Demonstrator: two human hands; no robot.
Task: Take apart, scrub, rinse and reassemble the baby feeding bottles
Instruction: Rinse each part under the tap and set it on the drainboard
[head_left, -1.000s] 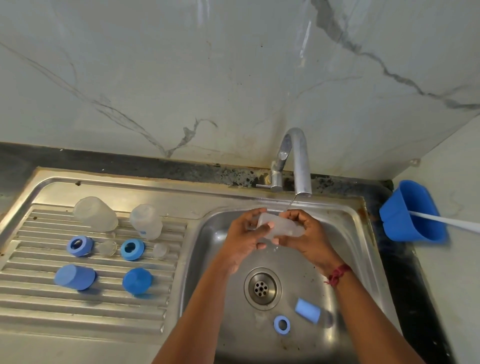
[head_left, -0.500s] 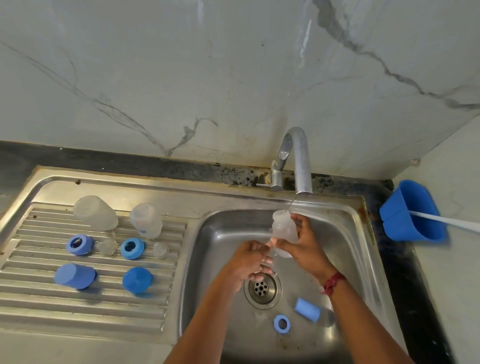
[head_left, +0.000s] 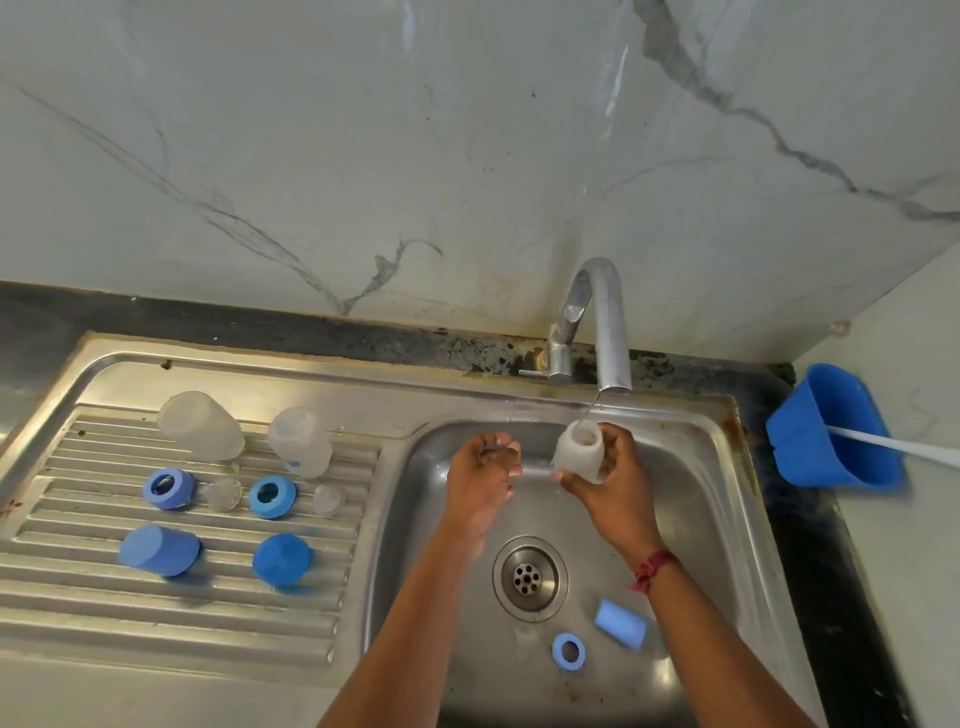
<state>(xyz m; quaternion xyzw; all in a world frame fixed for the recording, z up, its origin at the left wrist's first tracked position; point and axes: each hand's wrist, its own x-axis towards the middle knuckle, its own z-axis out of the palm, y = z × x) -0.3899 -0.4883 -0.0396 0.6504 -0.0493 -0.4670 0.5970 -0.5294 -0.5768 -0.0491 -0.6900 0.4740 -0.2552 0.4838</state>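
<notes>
– Two blue pieces lie low in the frame on the floor of the sink basin (head_left: 691, 519): a blue ring (head_left: 568, 650) lying flat, and a pale blue cap (head_left: 621, 623) on its side just up and right of it.
– And the drain (head_left: 530, 578)?
– Just above those two, between the forearms.
– Hands, please.
– The left hand (head_left: 480, 475), centre frame, is wet, fingers curled in toward the palm, nothing showing in them. The right hand (head_left: 615, 483), red thread (head_left: 655, 566) on its wrist, has fingers and thumb wrapped round the clear bottle (head_left: 577, 450), mouth up, right under the tap (head_left: 605, 322). The hands are near each other, not touching.
– Water?
– A thin stream (head_left: 589, 408) runs from the spout to the bottle's rim.
– Over on the left?
– Three rows on the ribbed drainboard (head_left: 104, 613). Nearest, a blue cap (head_left: 158, 550) on its side and a rounder blue cap (head_left: 282, 559). Next, the left ring (head_left: 169, 488) and right ring (head_left: 272, 497), each with a teat just to its right: left teat (head_left: 223, 493), right teat (head_left: 328, 500). Farthest, the left bottle (head_left: 200, 426) and right bottle (head_left: 300, 440), both clear; which way up, I can't tell.
– Far right?
– A blue container (head_left: 831, 431) with a white handle (head_left: 893, 446) poking toward the frame's edge. Behind everything, the veined marble wall (head_left: 363, 156).
</notes>
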